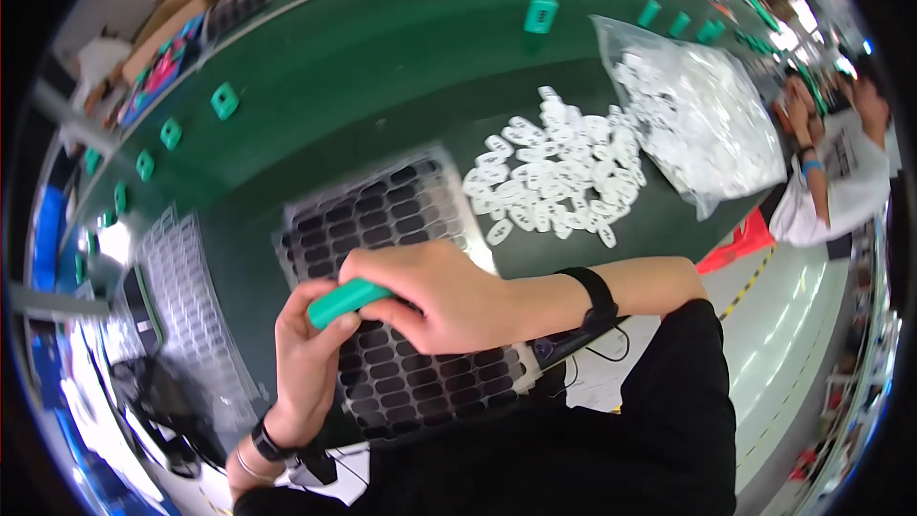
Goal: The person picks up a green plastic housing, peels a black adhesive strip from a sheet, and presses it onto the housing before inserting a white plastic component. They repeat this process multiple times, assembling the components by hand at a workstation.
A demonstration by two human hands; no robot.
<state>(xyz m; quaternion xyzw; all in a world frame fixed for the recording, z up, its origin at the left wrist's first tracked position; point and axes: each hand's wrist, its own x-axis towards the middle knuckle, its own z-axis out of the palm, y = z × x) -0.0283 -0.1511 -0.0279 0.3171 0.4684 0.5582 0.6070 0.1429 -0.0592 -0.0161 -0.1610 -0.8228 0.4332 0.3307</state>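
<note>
Over a clear plastic tray (447,193) with rows of dark oval pockets, both my hands grip one green, bar-shaped plastic piece (346,302). My left hand (308,354) pinches its left end between thumb and fingers. From the other side, my right hand (449,291) curls its fingers around the right end and hides part of it. To the right of the tray lies a loose pile of white oval pieces (564,172) with dark printed marks. Beside that pile, an open clear bag (712,119) is full of more white pieces.
Green plastic housings (541,14) stand spaced along the far green surface, with others (224,101) at the left. Another clear pocketed tray (186,291) lies at my left, near a black bag-like bundle (162,411). A co-worker (836,177) sits at the right, past a red object (740,242).
</note>
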